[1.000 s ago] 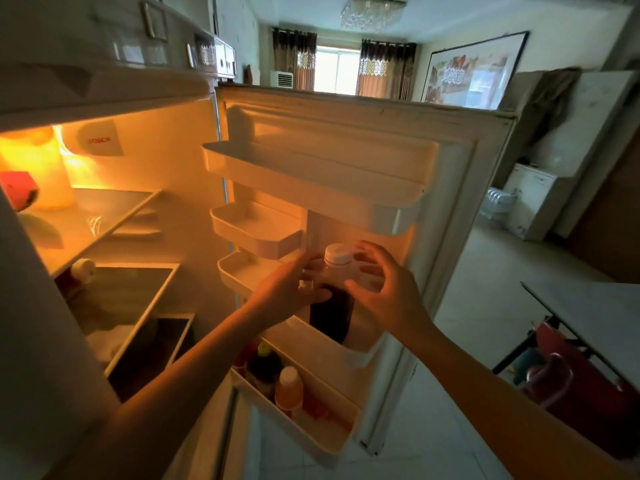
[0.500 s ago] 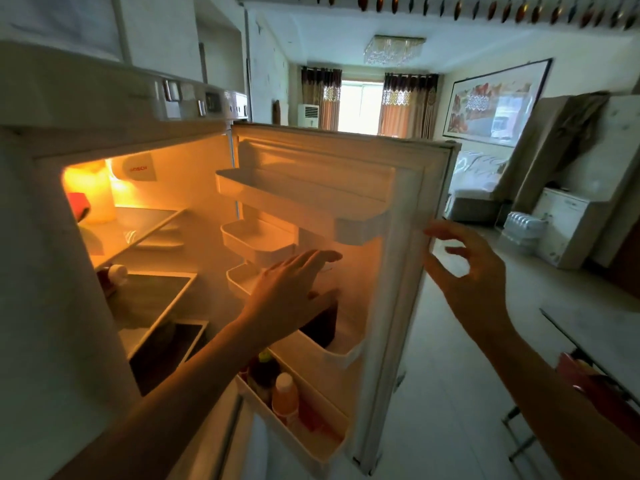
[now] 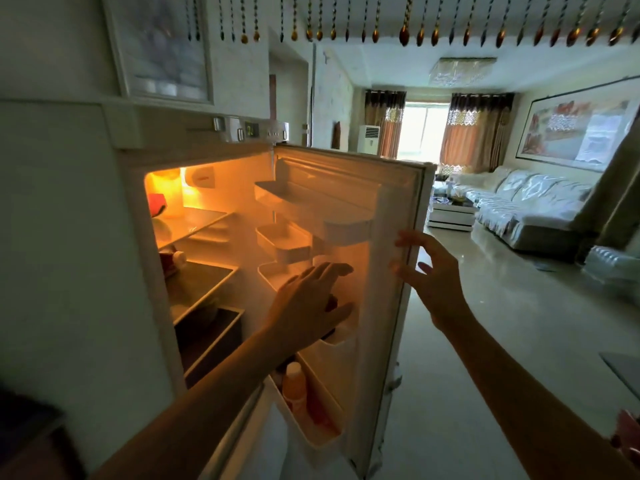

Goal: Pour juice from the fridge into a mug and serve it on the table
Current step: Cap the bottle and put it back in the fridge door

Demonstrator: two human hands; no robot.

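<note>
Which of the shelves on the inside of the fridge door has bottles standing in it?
The lowest door shelf, below the left hand: it holds an orange bottle. The upper shelves look empty.

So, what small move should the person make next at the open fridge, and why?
Probably close the left hand around the dark bottle in the door shelf and lift it out. That hand is spread open right in front of the bottle, hiding most of it, and holds nothing. The right hand is at the door's outer edge, fingers open, where it can steady the door.
</note>
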